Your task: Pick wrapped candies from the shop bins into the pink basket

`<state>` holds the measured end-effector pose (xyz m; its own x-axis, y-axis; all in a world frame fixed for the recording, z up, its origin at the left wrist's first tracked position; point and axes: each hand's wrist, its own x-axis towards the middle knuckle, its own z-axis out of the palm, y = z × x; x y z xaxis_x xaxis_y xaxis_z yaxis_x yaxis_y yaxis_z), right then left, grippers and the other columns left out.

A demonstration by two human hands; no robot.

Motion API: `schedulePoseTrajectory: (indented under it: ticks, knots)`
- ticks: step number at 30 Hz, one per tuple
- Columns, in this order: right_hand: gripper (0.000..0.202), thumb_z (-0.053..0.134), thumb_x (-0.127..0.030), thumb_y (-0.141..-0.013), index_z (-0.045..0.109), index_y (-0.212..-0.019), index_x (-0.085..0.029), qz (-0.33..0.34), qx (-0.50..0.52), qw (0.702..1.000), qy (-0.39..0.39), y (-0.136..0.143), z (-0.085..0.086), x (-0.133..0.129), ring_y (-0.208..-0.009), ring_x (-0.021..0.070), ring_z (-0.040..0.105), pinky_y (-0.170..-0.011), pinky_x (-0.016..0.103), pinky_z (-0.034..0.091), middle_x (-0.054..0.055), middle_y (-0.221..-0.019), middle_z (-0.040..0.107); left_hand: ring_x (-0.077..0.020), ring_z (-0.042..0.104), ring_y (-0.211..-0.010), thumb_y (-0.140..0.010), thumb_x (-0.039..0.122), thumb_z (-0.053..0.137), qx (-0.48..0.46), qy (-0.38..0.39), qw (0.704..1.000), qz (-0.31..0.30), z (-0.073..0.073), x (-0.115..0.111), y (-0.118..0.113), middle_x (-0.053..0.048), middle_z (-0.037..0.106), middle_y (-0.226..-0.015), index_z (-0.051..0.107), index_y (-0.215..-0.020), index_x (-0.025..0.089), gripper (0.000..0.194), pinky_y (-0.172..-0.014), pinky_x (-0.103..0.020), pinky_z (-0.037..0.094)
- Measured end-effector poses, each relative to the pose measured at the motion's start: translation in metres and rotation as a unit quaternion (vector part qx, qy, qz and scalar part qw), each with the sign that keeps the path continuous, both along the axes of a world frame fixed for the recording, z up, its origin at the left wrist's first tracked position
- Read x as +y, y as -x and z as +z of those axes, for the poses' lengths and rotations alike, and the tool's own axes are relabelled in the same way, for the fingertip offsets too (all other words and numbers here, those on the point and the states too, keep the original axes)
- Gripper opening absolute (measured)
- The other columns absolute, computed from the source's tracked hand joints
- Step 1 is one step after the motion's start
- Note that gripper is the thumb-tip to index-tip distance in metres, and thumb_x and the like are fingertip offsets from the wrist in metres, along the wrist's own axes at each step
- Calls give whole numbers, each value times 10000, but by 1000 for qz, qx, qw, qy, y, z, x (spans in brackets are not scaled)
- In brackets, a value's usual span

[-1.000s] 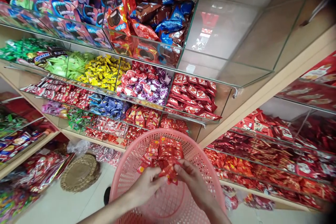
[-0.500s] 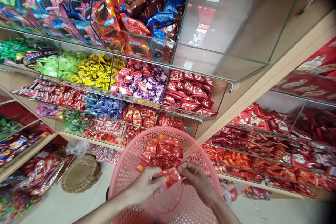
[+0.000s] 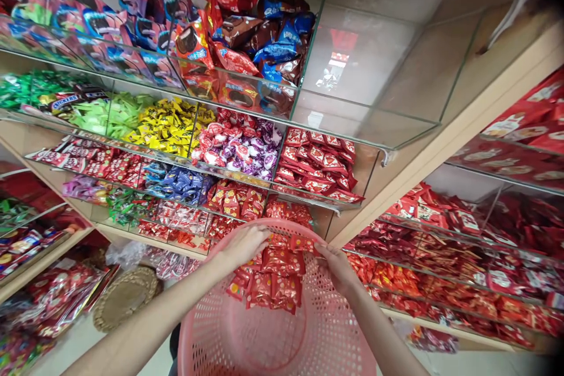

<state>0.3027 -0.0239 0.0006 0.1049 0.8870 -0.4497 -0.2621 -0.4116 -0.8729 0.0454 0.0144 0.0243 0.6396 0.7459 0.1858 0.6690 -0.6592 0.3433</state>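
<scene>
Inside a pink perforated plastic basket [image 3: 207, 329] lies a stack of shiny red candy packets [image 3: 275, 282] with yellow and pale spots. My left hand [image 3: 247, 245] reaches over the far left of the stack, fingers bent down and drawn together beside the packets. What is between its fingertips is hidden. A single red candy packet [image 3: 303, 244] is pinched by its right end in my right hand [image 3: 337, 265], at the stack's far right edge. The basket's near half shows its pink bottom.
Ahead stand glass-fronted shelves with yellow candies [image 3: 170, 126], purple-and-white candies [image 3: 255, 150] and red packets [image 3: 317, 164]. A wooden post [image 3: 409, 176] slants up on the right, beside more red-packet shelves. A woven basket [image 3: 126, 299] sits on the floor to the left.
Both hands have moved from the near side of the stack to its far side. The packet they held in front is out of them, and the right hand grips a packet at the far edge.
</scene>
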Motion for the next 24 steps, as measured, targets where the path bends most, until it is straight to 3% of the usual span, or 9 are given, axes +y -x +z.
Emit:
schedulePoseTrajectory:
  ticks: [3, 8, 14, 20, 24]
  knots:
    - [279, 749, -325, -581, 560, -696, -155, 1, 6, 1000, 10, 1, -4, -2, -419, 57, 542, -328, 115, 343, -13, -558, 619, -182, 577, -902, -858, 253, 441, 105, -42, 994, -11, -8, 10, -9, -68, 605, -995, 589, -931, 165, 188, -786, -298, 443]
    - [281, 751, -330, -575, 556, -684, -160, -10, 16, 1000, -1, -1, -7, -9, -422, 59, 542, -332, 122, 355, -34, -538, 596, -195, 575, -927, -855, 226, 438, 157, -72, 985, -17, -14, 10, -17, -76, 613, -993, 592, -932, 152, 187, -788, -304, 450]
    - [285, 750, -330, -572, 546, -679, -163, -17, 10, 1000, 13, -2, -8, -10, -428, 66, 543, -340, 135, 358, -23, -571, 615, -201, 578, -887, -858, 135, 368, 151, -82, 985, -19, -6, 11, -23, -92, 621, -922, 594, -880, 137, 227, -773, -314, 452]
    - [243, 713, -334, -621, 542, -672, -168, 1, 8, 1000, 20, 4, -3, -3, -437, 59, 545, -354, 120, 348, -4, -577, 646, -170, 575, -828, -864, 126, 342, 159, -123, 980, 0, 13, 9, -14, -63, 601, -904, 556, -851, 146, 215, -753, -288, 458]
    - [217, 689, -329, -646, 546, -677, -168, 5, -1, 999, 32, 10, 1, 3, -436, 63, 544, -363, 128, 349, 14, -597, 661, -181, 571, -847, -861, 115, 363, 176, -132, 975, 3, 10, -1, -2, -61, 591, -897, 544, -833, 148, 186, -765, -308, 458]
